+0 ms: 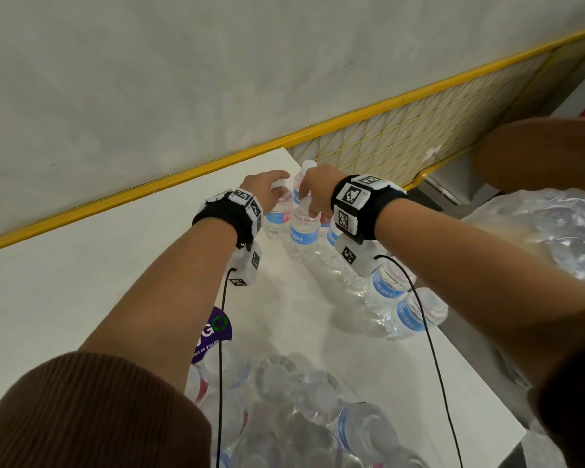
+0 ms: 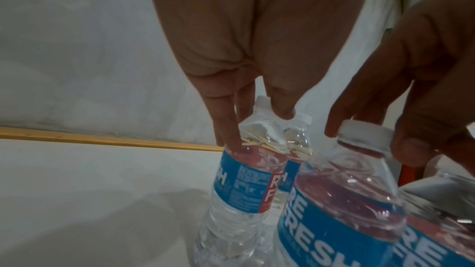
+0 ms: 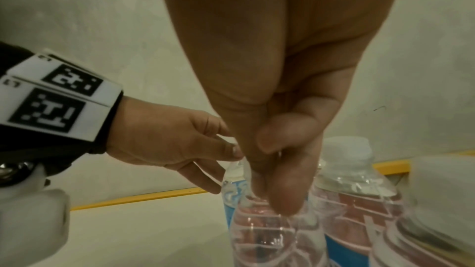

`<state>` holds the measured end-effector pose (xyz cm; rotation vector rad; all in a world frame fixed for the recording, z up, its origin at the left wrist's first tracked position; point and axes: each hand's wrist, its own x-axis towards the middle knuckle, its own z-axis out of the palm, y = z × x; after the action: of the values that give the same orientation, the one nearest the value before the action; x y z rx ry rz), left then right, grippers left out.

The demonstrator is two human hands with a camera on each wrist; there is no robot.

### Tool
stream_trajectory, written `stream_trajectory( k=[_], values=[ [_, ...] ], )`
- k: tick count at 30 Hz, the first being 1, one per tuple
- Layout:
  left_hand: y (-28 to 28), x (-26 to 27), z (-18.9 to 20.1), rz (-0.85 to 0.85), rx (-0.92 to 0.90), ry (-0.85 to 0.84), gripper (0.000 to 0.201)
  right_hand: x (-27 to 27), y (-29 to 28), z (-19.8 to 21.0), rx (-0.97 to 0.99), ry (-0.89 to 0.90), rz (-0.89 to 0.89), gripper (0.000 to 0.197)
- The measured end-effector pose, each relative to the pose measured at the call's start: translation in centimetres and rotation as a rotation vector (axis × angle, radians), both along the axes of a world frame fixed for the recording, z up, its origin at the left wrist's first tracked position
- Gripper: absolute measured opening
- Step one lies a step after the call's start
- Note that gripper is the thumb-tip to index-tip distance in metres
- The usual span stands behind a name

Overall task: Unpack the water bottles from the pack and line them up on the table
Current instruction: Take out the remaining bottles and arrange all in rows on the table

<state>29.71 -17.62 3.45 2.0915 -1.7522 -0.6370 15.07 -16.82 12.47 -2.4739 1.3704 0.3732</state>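
Note:
Two clear water bottles with blue labels stand at the far end of the white table [image 1: 115,282]. My left hand [image 1: 264,187] [image 2: 257,127] pinches the cap and neck of the left bottle [image 1: 279,214] [image 2: 244,186]. Right beside it, my right hand [image 1: 314,194] [image 3: 277,174] grips the top of the nearer bottle [image 1: 303,231] [image 2: 347,200] [image 3: 270,241]. Both bottles are upright on the table. More bottles [image 1: 385,285] run in a row along the table's right edge. The opened pack [image 1: 294,393], with several bottles in it, lies close to me.
A yellow rail [image 1: 183,179] and a grey wall border the table's far side, with a yellow mesh panel [image 1: 419,130] to the right. Crumpled clear wrap [image 1: 554,224] lies off the right edge under a brown round surface [image 1: 537,153]. Bare tabletop spreads to the left.

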Motion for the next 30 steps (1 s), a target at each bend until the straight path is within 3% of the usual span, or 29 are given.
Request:
stream_trajectory(
  k=[17, 26, 30],
  values=[
    [0.4, 0.3, 1.5, -0.049, 0.034, 0.000, 0.039, 0.0, -0.2, -0.9, -0.051, -0.006, -0.003, 0.043],
    [1.0, 0.3, 1.8, 0.025, 0.025, 0.030, 0.047, 0.1, -0.3, -1.4, -0.034, -0.018, -0.030, 0.040],
    [1.1, 0.3, 2.0, -0.005, 0.023, 0.037, 0.040, 0.3, -0.7, -1.9, -0.046, -0.018, -0.038, 0.042]
  ],
)
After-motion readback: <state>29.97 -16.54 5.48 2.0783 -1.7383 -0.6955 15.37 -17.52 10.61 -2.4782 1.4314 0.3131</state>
